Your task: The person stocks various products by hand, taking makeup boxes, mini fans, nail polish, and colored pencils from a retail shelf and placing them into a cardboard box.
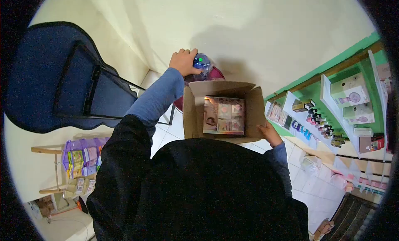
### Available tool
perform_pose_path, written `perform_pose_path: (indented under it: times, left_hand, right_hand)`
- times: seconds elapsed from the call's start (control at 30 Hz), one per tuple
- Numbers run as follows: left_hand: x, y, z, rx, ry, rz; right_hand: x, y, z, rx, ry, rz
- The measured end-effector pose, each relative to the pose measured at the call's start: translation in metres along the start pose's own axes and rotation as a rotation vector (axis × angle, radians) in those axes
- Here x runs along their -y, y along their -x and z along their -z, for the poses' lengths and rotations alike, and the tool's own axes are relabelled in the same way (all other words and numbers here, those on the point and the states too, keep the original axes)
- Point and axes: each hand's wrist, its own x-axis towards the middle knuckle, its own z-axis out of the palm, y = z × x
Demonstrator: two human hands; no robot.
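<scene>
My left hand reaches forward, its fingers curled round a shiny blue, rounded item that looks wrapped in clear plastic; its exact kind I cannot make out. Behind and below that item shows a dark pink rounded thing, partly hidden by the box. An open cardboard box is in front of my body. My right hand grips its lower right edge. Inside the box lies a flat packaged set with pictures and several small panels on its face.
On the right, wall shelves carry small bottles and boxed goods. To the left stands a dark blue padded chair or similar furniture. A hanging purple organizer holds packets. White floor tiles show below.
</scene>
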Motion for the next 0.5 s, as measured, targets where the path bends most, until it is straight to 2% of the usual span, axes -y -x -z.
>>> perform_pose_path:
  times: [0.17, 0.3, 0.4, 0.43, 0.5]
  left_hand:
    - [0.009, -0.013, -0.002, -0.001, -0.017, 0.012]
    - [0.012, -0.025, -0.002, 0.0, -0.018, 0.033]
    - [0.014, -0.033, -0.004, -0.008, -0.019, 0.048]
    - [0.015, -0.036, -0.005, -0.001, -0.025, 0.052]
    - [0.013, -0.04, -0.006, 0.018, -0.026, 0.048]
  right_hand:
    - [0.026, -0.031, -0.009, 0.047, 0.074, -0.01]
    - [0.042, -0.063, -0.018, 0.089, 0.002, 0.023]
    - [0.062, -0.08, -0.014, 0.078, 0.157, -0.102]
    - [0.037, -0.1, -0.011, 0.074, 0.081, 0.0]
    - [0.044, -0.118, -0.007, 0.146, 0.052, 0.05]
